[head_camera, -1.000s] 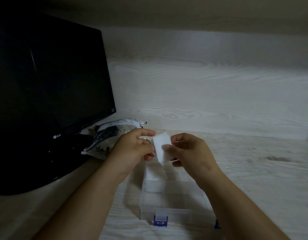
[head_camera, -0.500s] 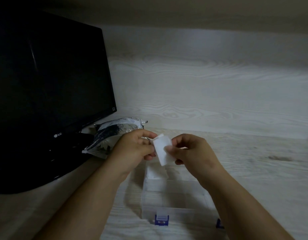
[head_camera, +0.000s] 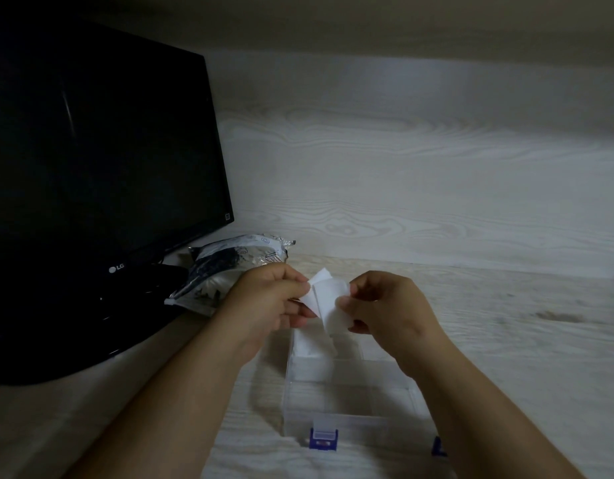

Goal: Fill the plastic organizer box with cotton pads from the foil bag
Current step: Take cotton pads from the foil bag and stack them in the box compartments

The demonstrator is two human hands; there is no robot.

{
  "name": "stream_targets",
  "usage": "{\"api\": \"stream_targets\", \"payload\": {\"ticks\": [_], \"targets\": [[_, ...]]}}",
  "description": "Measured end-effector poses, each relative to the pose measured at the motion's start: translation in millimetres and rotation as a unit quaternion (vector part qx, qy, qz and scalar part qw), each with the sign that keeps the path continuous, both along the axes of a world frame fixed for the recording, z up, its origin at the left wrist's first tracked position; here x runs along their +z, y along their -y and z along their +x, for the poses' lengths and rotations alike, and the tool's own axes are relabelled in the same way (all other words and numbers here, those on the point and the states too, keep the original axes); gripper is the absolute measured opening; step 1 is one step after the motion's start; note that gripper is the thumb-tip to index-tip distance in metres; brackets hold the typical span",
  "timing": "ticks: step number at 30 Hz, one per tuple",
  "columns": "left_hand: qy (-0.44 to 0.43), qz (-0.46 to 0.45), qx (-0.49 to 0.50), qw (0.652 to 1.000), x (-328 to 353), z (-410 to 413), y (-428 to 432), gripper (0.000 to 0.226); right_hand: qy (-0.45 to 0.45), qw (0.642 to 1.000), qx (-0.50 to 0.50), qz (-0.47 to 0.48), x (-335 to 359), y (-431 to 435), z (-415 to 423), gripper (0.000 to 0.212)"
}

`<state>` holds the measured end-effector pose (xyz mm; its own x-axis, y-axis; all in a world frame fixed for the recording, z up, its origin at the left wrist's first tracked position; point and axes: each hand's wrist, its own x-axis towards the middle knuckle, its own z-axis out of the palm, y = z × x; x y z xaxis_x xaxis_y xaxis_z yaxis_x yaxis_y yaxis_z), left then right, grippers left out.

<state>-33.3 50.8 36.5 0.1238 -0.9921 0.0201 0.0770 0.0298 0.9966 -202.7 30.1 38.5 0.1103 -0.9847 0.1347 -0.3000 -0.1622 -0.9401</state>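
Pale wood-grain surface [head_camera: 506, 340]. Left hand [head_camera: 267, 302] and right hand [head_camera: 388, 309] fingers pinched cotton pads [head_camera: 329, 302] above clear organizer box [head_camera: 350, 392]; foil bag [head_camera: 229, 267] lay near the surface's far edge.

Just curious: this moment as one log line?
left hand, right hand: pinch cotton pads | over organizer box | foil bag behind

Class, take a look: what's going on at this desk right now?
A person holds white pads over a clear box, with the left hand and right hand each pinching them, apparently peeling them apart. A stack of pads already sits in the box's far-left compartment. The foil bag lies behind the left hand, beside a monitor.
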Motion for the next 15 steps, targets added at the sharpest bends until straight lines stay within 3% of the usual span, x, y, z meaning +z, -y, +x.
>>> {"api": "stream_targets", "payload": {"ticks": [7, 15], "targets": [[-0.052, 0.027, -0.007, 0.998, 4.8, 0.3, -1.8, 0.012, 0.078, 0.997, -0.027, -0.001, -0.4, 2.3, -1.1, 0.007], [-0.073, 0.042, -0.033, 0.996, 7.0, 0.4, -3.9, 0.012, 0.096, 0.995, -0.035, -0.003, -0.4, 3.8, -1.6, 0.009]]}}
